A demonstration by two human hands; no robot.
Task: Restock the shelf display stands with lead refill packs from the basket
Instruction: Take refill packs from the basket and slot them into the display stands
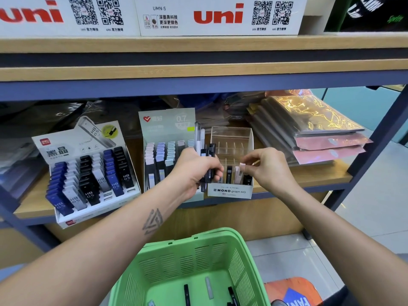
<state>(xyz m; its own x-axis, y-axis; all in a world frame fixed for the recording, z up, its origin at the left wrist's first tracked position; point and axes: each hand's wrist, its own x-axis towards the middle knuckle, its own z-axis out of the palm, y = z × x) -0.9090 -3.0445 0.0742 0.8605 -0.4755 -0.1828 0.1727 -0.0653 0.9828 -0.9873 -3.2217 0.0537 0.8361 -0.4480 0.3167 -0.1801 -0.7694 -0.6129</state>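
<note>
My left hand (194,171) grips a bunch of lead refill packs (204,151), black and white, upright in front of the middle display stand (166,129). My right hand (268,166) pinches a pale pink refill pack (240,172) over the front row of the clear MONO graph MG stand (230,191), which holds a few packs. The green basket (238,261) sits below my arms with a few dark and grey packs (208,287) on its bottom.
A Deli HB 0.5 stand (88,173) full of blue, white and black packs stands at the left of the wooden shelf (309,177). Wrapped shiny folders (309,129) are stacked at the right. White uni boxes (218,16) line the shelf above.
</note>
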